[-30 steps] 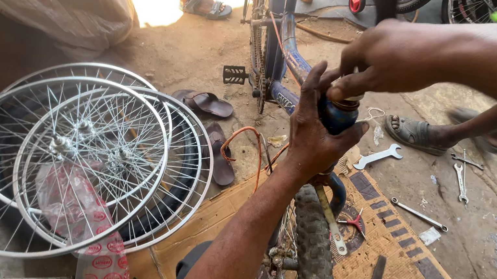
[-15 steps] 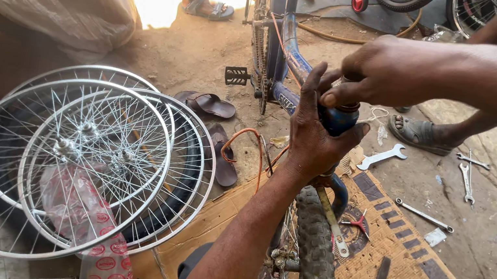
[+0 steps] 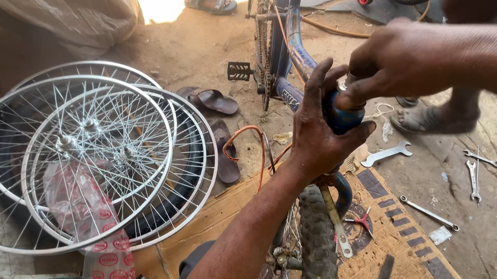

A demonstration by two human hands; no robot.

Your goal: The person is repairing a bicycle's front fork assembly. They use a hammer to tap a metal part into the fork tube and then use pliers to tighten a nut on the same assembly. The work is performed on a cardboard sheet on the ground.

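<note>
My left hand (image 3: 318, 128) wraps around the blue head tube (image 3: 339, 115) of a blue bicycle frame (image 3: 293, 48). Over the tube's top end, my right hand (image 3: 398, 57) pinches a small part that my fingers hide. Below the tube the blue fork (image 3: 340, 192) straddles a knobby front tyre (image 3: 317, 261). An orange cable (image 3: 248, 138) loops to the left of my left wrist.
Several spoked silver rims (image 3: 82, 154) lie stacked at left with a red printed plastic wrap (image 3: 86, 214). Wrenches (image 3: 387, 155) and pliers (image 3: 360, 220) are scattered on cardboard (image 3: 396, 247) and dirt at right. Brown sandals (image 3: 212, 100) lie near the pedal. Another person's sandalled foot (image 3: 425, 119) stands close behind my hands.
The view has drifted slightly, so the rims sit a bit further right. Both hands stay on the head tube, with the right hand shifted a little over its top.
</note>
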